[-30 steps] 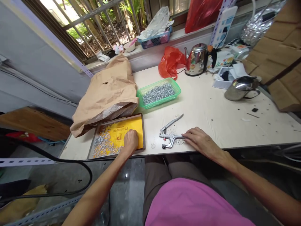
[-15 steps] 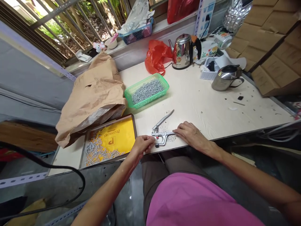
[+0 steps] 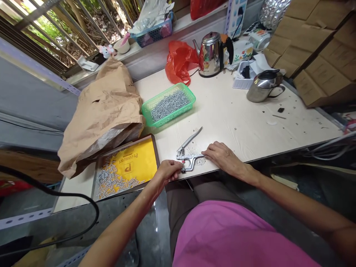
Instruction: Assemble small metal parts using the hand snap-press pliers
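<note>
Silver snap-fastener pliers (image 3: 195, 157) lie on the worktable near its front edge, the handles spread apart. My right hand (image 3: 222, 157) has its fingers closed on the end of the lower handle. At the jaw, beside a small red part, my left hand (image 3: 170, 170) is pinched; whatever is between its fingertips is too small to make out. Left of that hand, a dark-rimmed tray (image 3: 156, 150) holds a yellow printed sheet (image 3: 144, 157) and loose small metal pins (image 3: 109, 181). Behind the pliers stands a green basket (image 3: 167, 121) full of similar small metal pieces (image 3: 171, 105).
A crumpled brown paper bag (image 3: 102, 107) slumps behind the tray. Further back are a red plastic bag (image 3: 179, 63), a steel kettle (image 3: 210, 55), a white box (image 3: 240, 81) and a steel pot (image 3: 260, 89). Cardboard (image 3: 303, 48) stands at the right.
My left fingertips have moved slightly inward at the pliers' jaw. My right hand stays on the handle. The whole view has shifted a little.
</note>
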Tool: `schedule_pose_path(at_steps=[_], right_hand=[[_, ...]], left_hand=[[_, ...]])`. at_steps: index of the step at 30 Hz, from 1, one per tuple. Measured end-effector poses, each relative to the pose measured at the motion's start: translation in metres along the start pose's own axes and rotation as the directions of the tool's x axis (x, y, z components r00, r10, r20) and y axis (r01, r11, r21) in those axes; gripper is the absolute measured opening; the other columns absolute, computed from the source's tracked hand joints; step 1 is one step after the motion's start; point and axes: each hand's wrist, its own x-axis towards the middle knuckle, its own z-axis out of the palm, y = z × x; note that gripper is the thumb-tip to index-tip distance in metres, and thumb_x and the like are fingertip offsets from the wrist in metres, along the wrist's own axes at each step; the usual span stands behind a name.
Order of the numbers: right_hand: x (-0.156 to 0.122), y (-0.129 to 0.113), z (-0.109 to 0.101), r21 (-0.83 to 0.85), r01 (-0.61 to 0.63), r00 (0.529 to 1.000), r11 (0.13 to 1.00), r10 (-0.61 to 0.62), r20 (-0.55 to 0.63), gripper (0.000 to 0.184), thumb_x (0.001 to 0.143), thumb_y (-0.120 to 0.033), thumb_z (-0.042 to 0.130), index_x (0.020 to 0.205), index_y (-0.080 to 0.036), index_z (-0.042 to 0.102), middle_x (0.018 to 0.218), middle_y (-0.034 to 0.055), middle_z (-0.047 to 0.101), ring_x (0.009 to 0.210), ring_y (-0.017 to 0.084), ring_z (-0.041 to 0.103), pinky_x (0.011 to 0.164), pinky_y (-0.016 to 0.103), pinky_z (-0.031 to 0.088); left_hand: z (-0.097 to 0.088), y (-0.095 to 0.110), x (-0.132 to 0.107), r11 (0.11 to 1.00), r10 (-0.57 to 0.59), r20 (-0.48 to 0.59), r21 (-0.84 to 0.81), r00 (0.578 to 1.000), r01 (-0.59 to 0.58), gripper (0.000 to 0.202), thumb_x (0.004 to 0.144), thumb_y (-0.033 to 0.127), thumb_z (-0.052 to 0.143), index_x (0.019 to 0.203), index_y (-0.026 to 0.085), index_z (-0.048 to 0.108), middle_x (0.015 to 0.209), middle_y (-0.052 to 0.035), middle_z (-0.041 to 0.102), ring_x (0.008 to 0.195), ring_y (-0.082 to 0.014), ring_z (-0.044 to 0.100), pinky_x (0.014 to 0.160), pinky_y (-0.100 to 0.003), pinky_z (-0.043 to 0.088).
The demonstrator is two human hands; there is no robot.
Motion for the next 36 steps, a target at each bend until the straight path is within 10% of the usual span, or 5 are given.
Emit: schedule_pose_path(at_steps=[11, 18, 27, 36], right_hand=[[0.006, 0.002, -0.015, 0.043, 0.042, 0.996, 0.998, -0.045, 0.08, 0.022, 0.094, -0.031, 0.052, 0.107, -0.02, 0.066, 0.106, 0.011, 0.061, 0.098, 0.023, 0.054, 0.083, 0.036, 0.043], [0.04, 0.037, -0.019, 0.004, 0.183, 0.953, 0.983, -0.178, 0.245, 0.096, 0.068, -0.064, 0.071, 0.143, -0.014, 0.037, 0.15, 0.0231, 0.027, 0.139, 0.042, 0.018, 0.106, 0.062, 0.024], [0.072, 0.038, -0.027, -0.053, 0.25, 0.831, 0.967, -0.186, 0.524, 0.108, 0.066, -0.065, 0.069, 0.148, -0.011, 0.025, 0.152, 0.0246, 0.02, 0.14, 0.044, 0.012, 0.107, 0.065, 0.018], [0.071, 0.031, -0.025, -0.101, 0.251, 0.852, 0.963, -0.171, 0.495, 0.096, 0.067, -0.062, 0.067, 0.141, -0.01, 0.035, 0.138, 0.0238, 0.042, 0.124, 0.042, 0.037, 0.1, 0.066, 0.026]], left_hand=[[-0.004, 0.006, 0.002, 0.996, -0.076, 0.068, 0.06, 0.995, 0.072, 0.016, 0.073, 0.026, 0.065, 0.065, 0.013, 0.06, 0.046, 0.004, 0.055, 0.032, -0.0044, 0.043, 0.035, -0.018, 0.026], [-0.002, 0.0, 0.001, 0.997, -0.06, 0.062, 0.061, 0.996, 0.056, 0.016, 0.073, 0.026, 0.066, 0.066, 0.013, 0.059, 0.046, 0.0045, 0.055, 0.033, -0.0041, 0.044, 0.034, -0.017, 0.025], [0.005, -0.002, -0.009, 0.998, -0.034, 0.044, 0.059, 0.998, 0.032, 0.025, 0.069, 0.031, 0.071, 0.059, 0.013, 0.057, 0.045, 0.0046, 0.053, 0.034, -0.004, 0.046, 0.035, -0.017, 0.027], [0.01, -0.007, -0.014, 0.999, -0.041, 0.008, 0.009, 0.999, 0.041, 0.023, 0.073, 0.028, 0.068, 0.06, 0.013, 0.057, 0.044, 0.0049, 0.052, 0.032, -0.0037, 0.044, 0.034, -0.016, 0.026]])
